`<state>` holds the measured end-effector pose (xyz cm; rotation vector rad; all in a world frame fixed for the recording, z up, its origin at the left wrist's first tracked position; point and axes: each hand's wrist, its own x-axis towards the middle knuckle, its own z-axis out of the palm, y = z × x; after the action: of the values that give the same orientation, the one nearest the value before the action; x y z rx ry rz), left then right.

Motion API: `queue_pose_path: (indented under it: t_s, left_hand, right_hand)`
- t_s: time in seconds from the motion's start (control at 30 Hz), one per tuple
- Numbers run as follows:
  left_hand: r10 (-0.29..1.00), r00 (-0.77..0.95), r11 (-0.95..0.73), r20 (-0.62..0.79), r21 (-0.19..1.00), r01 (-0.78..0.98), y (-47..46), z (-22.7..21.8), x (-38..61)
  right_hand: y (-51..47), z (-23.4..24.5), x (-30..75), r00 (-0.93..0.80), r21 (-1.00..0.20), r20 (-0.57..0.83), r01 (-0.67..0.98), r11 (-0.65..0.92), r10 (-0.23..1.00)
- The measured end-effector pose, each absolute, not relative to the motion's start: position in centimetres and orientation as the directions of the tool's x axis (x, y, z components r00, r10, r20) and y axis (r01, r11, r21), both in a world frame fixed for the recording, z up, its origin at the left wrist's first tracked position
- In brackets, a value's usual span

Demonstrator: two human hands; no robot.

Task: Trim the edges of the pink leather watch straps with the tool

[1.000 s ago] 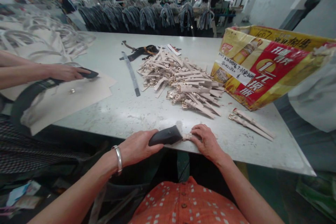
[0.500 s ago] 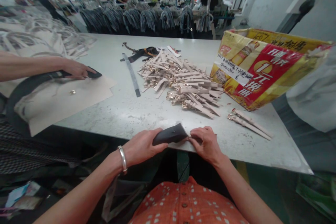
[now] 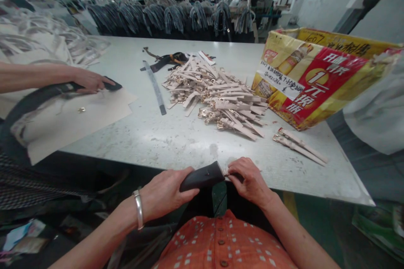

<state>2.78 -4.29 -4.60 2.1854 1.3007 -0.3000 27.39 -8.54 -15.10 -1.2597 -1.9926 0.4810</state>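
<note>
At the table's front edge my left hand [image 3: 164, 189] is closed around a thick, flat black piece [image 3: 203, 175] with a small mark on its upper face; its exact kind I cannot tell. Just off its right end my right hand [image 3: 248, 178] pinches a small pale strap [image 3: 226, 172], mostly hidden by the fingers. The two held things touch or nearly touch. Beyond my hands lies a heap of beige buckle straps [image 3: 217, 92] with gold-coloured buckles. To the right, a couple of similar straps [image 3: 299, 147] lie side by side, apart from the heap.
A yellow and red carton [image 3: 312, 80] stands on the white table [image 3: 176, 134] at right. Left, a co-worker's hand [image 3: 90, 80] rests on a black strap over a beige panel [image 3: 78, 122]. A grey strip [image 3: 154, 88] lies left of the heap; bundled straps [image 3: 173, 19] hang behind.
My hands have come slightly lower and nearer to me with the black piece and the pale strap. The whole view has shifted a little. The co-worker's hand keeps its place.
</note>
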Motion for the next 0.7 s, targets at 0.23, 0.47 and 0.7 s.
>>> queue_pose_path:
  t_s: [0.23,0.47,0.7]
  left_hand:
    - [0.763,0.509,-0.356,-0.398,0.398,0.845,-3.9,-5.5,4.0]
    - [0.824,0.446,-0.255,-0.349,0.475,0.842,-3.9,-5.7,2.7]
    - [0.856,0.390,-0.211,-0.338,0.459,0.863,-4.0,-6.4,0.5]
  right_hand:
    - [-7.9,-14.7,27.3,-0.149,-0.663,0.327,0.667,0.339,0.933]
    - [-7.1,-13.2,33.4,0.095,-0.547,0.488,0.808,0.219,0.868]
    - [-6.4,-13.5,42.7,0.291,-0.380,0.616,0.924,-0.047,0.732]
